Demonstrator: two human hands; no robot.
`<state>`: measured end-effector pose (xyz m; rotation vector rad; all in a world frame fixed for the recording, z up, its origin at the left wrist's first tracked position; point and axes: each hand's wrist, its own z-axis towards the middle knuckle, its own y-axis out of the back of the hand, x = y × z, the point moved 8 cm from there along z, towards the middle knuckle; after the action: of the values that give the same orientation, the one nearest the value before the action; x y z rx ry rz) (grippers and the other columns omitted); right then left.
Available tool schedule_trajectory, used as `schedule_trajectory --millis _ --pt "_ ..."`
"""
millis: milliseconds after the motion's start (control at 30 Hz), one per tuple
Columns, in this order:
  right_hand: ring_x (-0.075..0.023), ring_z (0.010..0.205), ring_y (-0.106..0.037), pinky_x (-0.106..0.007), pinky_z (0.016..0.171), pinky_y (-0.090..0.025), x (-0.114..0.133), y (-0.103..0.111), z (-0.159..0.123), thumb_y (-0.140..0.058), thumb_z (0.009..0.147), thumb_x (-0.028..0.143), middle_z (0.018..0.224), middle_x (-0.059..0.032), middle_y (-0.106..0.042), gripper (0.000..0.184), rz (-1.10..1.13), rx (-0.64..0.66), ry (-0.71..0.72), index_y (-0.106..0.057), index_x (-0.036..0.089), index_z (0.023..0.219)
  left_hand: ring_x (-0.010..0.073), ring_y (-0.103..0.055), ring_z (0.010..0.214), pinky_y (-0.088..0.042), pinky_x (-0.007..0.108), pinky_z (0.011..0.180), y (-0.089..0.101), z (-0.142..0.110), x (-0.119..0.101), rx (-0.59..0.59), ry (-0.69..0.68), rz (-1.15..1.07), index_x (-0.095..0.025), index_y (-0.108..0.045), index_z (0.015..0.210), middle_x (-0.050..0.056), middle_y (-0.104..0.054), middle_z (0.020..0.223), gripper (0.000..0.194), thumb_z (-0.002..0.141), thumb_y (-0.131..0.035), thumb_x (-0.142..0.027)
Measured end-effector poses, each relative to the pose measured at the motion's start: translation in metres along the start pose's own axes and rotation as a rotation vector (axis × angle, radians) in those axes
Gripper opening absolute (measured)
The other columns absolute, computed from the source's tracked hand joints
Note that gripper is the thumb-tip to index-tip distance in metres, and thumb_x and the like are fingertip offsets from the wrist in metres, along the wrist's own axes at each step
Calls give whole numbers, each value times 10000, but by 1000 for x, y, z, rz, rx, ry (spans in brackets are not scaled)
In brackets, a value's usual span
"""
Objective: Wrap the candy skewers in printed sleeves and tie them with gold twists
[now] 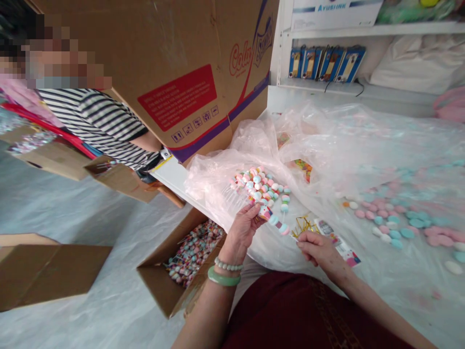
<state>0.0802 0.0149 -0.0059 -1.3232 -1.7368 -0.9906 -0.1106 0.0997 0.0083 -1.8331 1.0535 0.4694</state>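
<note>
My left hand [244, 230] is closed around a candy skewer [279, 225], a short row of pastel blue and pink marshmallow-like pieces with a colourful printed piece near my fingers. My right hand [321, 249] is closed in a pinch just beyond the skewer's tip; what it pinches is too small to make out. Gold twist ties [305, 225] lie right behind those fingertips. Beside them, partly under my right hand, is a printed strip [339, 245]. A pile of similar finished skewers [259, 184] rests on the plastic sheet [218, 169] past my left hand.
Loose pastel candies [388, 218] lie on the plastic at right. A large cardboard box [174, 63] stands behind the pile. Below the table edge, an open carton [156, 286] holds many skewers. A person in a striped shirt [101, 121] is at left. Shelves [334, 34] stand at the back.
</note>
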Motion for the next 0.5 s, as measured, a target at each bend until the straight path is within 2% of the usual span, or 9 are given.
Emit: schedule_trajectory --millis 100,267,400,500 --pt "-65 382 -328 -209 395 -224 0 -11 -3 -574 755 349 449 62 -464 182 161 77 -23 -549 185 682 153 -665 634 -557 254 613 1 2 4 -3 -15 -59 -106 -693 863 76 -722 777 135 742 -711 -163" --pt "-26 340 -185 -219 393 -89 -7 -31 -5 -668 703 336 398 102 -383 216 556 255 -140 -554 157 741 174 -689 748 -556 254 694 -10 2 6 84 -85 -149 -116 -694 895 75 -728 832 171 742 -724 -187" --pt "-21 336 -132 -208 381 -103 -11 -40 -3 -707 669 315 412 132 -331 251 728 379 -225 -526 172 768 164 -686 726 -547 242 686 -16 0 7 76 -116 -108 -122 -695 855 55 -726 807 181 702 -760 -193" --pt "-28 349 -134 -206 383 -115 -7 -44 1 -703 664 342 430 132 -313 270 693 390 -226 -498 187 747 152 -671 650 -536 234 635 -16 1 7 38 -99 -85 -119 -672 750 39 -706 714 130 690 -765 -189"
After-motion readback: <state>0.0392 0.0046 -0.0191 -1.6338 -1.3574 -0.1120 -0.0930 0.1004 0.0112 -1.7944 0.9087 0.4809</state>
